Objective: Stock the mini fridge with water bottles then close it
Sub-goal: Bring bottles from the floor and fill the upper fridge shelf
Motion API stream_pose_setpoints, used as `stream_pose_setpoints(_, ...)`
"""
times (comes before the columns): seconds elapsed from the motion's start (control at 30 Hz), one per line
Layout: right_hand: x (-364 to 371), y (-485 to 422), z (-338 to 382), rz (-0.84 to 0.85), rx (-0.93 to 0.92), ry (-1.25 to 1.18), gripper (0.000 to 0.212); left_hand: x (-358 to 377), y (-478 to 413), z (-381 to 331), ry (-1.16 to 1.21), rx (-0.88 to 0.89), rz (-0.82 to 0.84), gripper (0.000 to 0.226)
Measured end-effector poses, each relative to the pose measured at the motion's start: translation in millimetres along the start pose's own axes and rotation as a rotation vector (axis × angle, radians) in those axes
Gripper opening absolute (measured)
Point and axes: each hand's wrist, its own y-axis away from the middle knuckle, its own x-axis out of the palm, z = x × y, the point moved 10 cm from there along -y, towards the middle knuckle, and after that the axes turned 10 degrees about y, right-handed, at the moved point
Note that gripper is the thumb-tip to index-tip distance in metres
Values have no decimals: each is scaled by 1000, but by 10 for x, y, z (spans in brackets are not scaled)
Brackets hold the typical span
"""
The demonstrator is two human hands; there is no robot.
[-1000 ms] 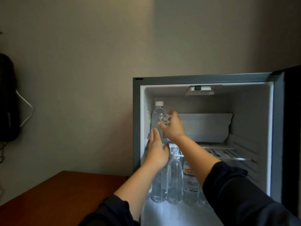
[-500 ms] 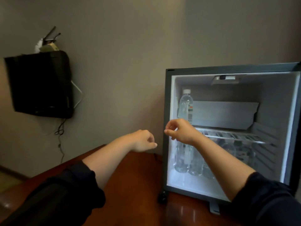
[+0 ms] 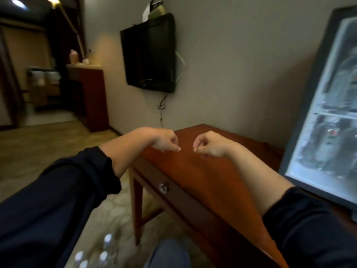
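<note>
Though empty, right hand (image 3: 209, 145) over glossy desk (image 3: 202, 182)

Reddish-brown wooden bench (image 3: 202, 171) against wall, glossy top. One drawer in front face, round metal knob (image 3: 163, 188). Mini fridge (image 3: 328, 144) stands directly on bench top at bench's right end, open, interior lit, contents blurred. Floor (image 3: 48, 144) spreads left of and below bench. Cluster of water bottles (image 3: 96, 252) stands on floor below bench's front-left corner, pale caps up.

2 hands (image 3: 166, 141) (image 3: 208, 145), 1 fridge (image 3: 309, 93), 1 table (image 3: 202, 180), 4 bottles (image 3: 108, 238) (image 3: 79, 255) (image 3: 103, 255) (image 3: 84, 265).
</note>
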Motion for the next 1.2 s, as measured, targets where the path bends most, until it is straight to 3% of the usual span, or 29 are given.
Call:
stream_pose_setpoints(0.17,773,-363,563,149,-83,-40,2,229,210,986,23,-185,16,39)
stream_pose_setpoints(0.3,1357,-631,935,246,-132,-39,12,487,382,1628,77,-291,44,44)
stream_pose_setpoints(0.53,2597,-984,1393,462,-158,-52,4,1185,589,2759,161,-472,86,47)
stream_pose_setpoints(0.8,4157,-1146,1388,697,-131,-31,18,2383,620,3789,328,-628,151,55)
stream_pose_setpoints(1.07,5535,-1108,1213,829,-106,-3,8,3510,530,4384,514,-727,91,54)
stream_pose_setpoints(1.13,5846,-1042,1143,896,-107,38,23,3774,507,4455,532,-746,117,55)
stream_pose_setpoints(1.2,6108,-1001,1049,935,-83,72,25,4042,469,4500,557,-740,178,55)
